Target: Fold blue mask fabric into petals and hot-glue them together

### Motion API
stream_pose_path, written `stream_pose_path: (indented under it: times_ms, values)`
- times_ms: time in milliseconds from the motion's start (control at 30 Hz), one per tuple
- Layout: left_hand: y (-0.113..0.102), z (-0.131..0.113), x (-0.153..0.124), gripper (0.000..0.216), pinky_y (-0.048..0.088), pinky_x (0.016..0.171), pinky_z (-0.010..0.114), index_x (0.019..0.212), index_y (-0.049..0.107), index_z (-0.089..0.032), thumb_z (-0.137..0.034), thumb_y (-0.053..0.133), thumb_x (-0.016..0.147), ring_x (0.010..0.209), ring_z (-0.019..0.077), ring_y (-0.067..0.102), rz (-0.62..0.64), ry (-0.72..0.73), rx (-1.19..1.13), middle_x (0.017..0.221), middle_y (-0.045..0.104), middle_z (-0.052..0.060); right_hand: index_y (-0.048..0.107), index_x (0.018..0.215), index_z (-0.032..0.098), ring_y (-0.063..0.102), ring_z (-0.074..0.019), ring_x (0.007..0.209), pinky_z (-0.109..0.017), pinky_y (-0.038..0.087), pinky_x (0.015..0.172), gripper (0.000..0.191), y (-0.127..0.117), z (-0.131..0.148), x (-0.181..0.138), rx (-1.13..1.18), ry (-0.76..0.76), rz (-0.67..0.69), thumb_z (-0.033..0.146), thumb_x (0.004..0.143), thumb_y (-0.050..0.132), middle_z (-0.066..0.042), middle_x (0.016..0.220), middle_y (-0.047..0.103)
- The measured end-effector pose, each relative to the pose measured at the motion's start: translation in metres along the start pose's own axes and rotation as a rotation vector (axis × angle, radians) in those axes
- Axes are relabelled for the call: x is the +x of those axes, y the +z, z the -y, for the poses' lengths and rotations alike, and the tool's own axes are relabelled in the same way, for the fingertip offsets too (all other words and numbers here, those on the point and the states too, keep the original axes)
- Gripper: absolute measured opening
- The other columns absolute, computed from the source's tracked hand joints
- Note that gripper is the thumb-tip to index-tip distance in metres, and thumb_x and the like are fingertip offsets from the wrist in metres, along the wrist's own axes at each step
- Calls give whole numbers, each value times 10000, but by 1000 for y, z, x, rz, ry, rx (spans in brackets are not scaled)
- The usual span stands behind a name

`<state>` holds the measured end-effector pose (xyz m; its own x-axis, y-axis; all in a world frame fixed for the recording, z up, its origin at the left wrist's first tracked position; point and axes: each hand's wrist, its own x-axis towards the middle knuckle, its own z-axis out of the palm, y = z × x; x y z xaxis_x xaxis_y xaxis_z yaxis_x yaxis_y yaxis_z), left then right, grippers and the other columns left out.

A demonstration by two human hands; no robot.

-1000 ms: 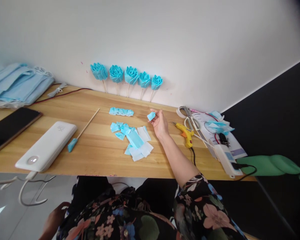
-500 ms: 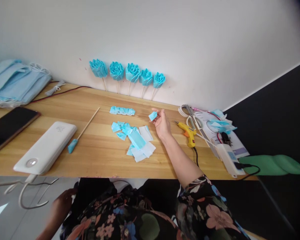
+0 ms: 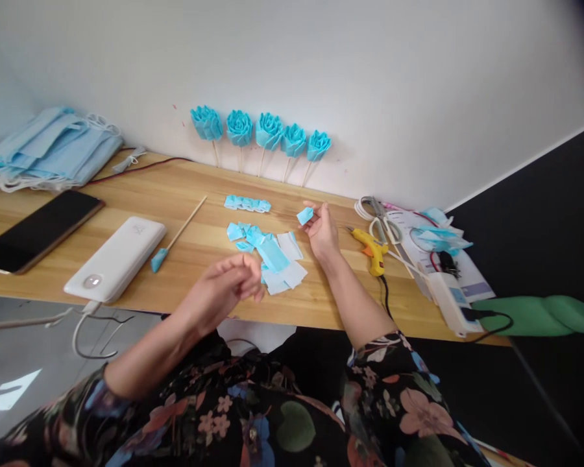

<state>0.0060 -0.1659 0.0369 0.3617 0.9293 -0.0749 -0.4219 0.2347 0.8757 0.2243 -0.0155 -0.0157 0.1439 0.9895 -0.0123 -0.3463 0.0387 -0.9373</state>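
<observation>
My right hand (image 3: 322, 235) is raised over the table and pinches a folded light-blue mask-fabric petal (image 3: 305, 216) between thumb and fingers. Closer to the front edge, my left hand (image 3: 224, 288) has its fingers curled in, and nothing shows in them. It is just left of a loose pile of blue and white cut fabric pieces (image 3: 276, 254). Behind that pile lies a row of folded blue petals (image 3: 247, 203). A wooden stick (image 3: 187, 224) with a blue wrapped tip (image 3: 159, 260) rests to the left. Several finished blue fabric roses (image 3: 269, 131) on sticks lean against the wall.
On the right lie a yellow glue gun (image 3: 371, 251), scissors (image 3: 385, 228), and a white power strip (image 3: 453, 303). To the left are a white power bank (image 3: 119, 259), a black phone (image 3: 41, 228) and a stack of blue masks (image 3: 53, 148). A cable hangs off the front edge.
My left hand has come up from beside my lap to above the table's front edge. The right hand still holds the petal in about the same place. The view has shifted slightly.
</observation>
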Motion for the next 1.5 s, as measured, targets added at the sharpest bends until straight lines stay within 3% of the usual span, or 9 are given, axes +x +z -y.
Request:
stream_pose_path:
  times_ms: [67,167,500,600,733,867,1067,1300,1500]
  values:
    - [3,-3,26,127,444,587,280,923,595,-185,-284,607,845,485,90,348,4,32,-72,538,357,-73,720,903,224,587,-108,628,-235,458,566,445,-1,1,-3,18,7,21,595,906,473,16,685,648]
    - [4,-5,54,302,465,612,273,1078,585,-185,-284,696,815,469,81,379,10,52,-79,513,405,-96,721,930,224,596,-107,629,-235,463,561,472,-2,2,-5,25,13,47,636,870,499,14,702,656]
    - [3,-6,99,211,469,597,260,796,591,-165,-343,706,787,450,80,377,-23,160,137,471,432,-76,716,925,223,592,-109,620,-227,438,549,509,4,5,-9,50,65,85,685,820,530,14,679,650]
    - [-3,-11,117,197,418,554,244,751,562,-174,-347,640,807,466,94,405,-52,201,322,488,452,-59,717,929,219,590,-111,627,-226,444,544,523,5,4,-8,61,44,116,696,799,543,17,687,650]
    - [-13,-19,137,347,348,541,248,654,556,-169,-455,529,848,531,118,450,-74,296,649,537,486,-15,717,939,213,591,-116,653,-228,455,559,549,8,9,-8,13,-33,121,710,790,537,6,727,660]
    - [-20,-23,140,472,376,634,274,690,621,-158,-579,481,848,660,161,524,-37,334,862,649,575,25,731,966,210,597,-120,667,-240,484,599,567,18,22,-12,-120,-107,203,712,807,520,-10,763,667]
    - [-29,-17,135,441,425,680,273,731,643,-159,-597,596,752,698,163,544,-3,264,657,692,604,23,731,971,213,603,-135,685,-264,503,626,581,37,30,-14,-267,-181,289,715,839,468,-30,788,680]
    - [-36,-12,131,337,335,531,224,731,646,-163,-487,711,666,572,105,440,-66,204,522,623,558,-18,733,950,216,617,-141,673,-268,508,631,569,48,20,-12,-288,-196,265,705,851,461,-38,783,694]
    - [-35,-9,133,296,262,454,207,677,597,-166,-436,717,659,501,75,350,-87,203,506,554,460,-48,727,997,219,640,-162,720,-287,531,655,552,38,9,-2,-273,-201,254,684,867,459,-49,831,723]
